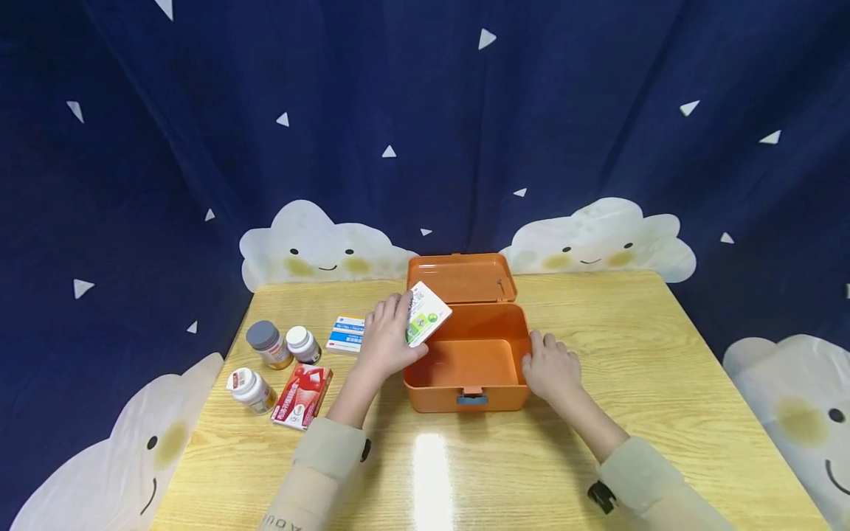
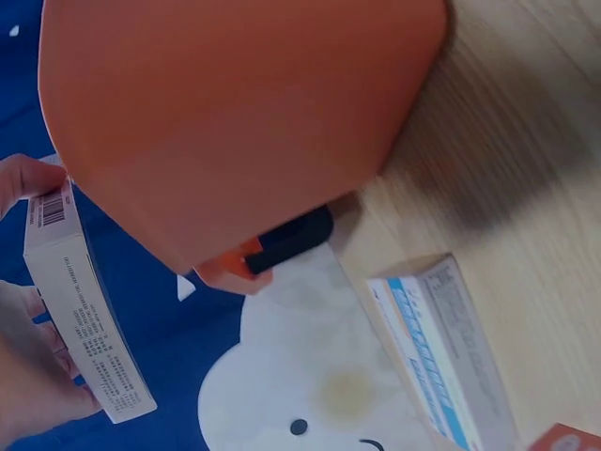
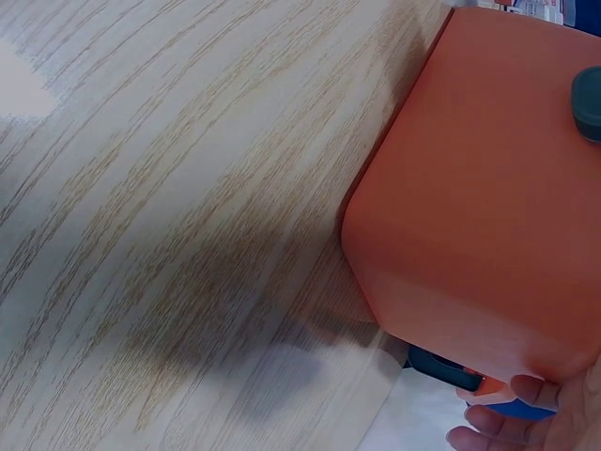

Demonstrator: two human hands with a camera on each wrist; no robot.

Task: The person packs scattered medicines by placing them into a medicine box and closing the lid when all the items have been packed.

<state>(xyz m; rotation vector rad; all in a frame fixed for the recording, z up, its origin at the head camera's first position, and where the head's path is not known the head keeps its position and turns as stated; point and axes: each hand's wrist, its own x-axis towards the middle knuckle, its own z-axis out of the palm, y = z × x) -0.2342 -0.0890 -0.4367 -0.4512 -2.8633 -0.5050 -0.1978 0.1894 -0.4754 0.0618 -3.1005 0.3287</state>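
Two hands in play: left hand up on the left of the orange case, right hand across on its right.
Left grip: thumb one side, fingers the other, pinching a white-and-green box between them.
White-and-green box: up in the air, tilted, over the left part of the case; whether it brushes the rim, I can't tell.
Right grip: fingers curled over the right rim, holding the wall there.
Orange case: wide open, lid back on the far side, blue-grey latch on the near one.
Boxes on the left: blue-and-white box lying flat just beyond the left wrist; nearer, red box, also flat.
Bottles: three, farther left! Grey-capped bottle at the far end, small white-capped bottle just right of it, red-marked white bottle nearest, beside the red box.
Backdrop: navy curtain with smiling clouds, beyond the wood-grain table.
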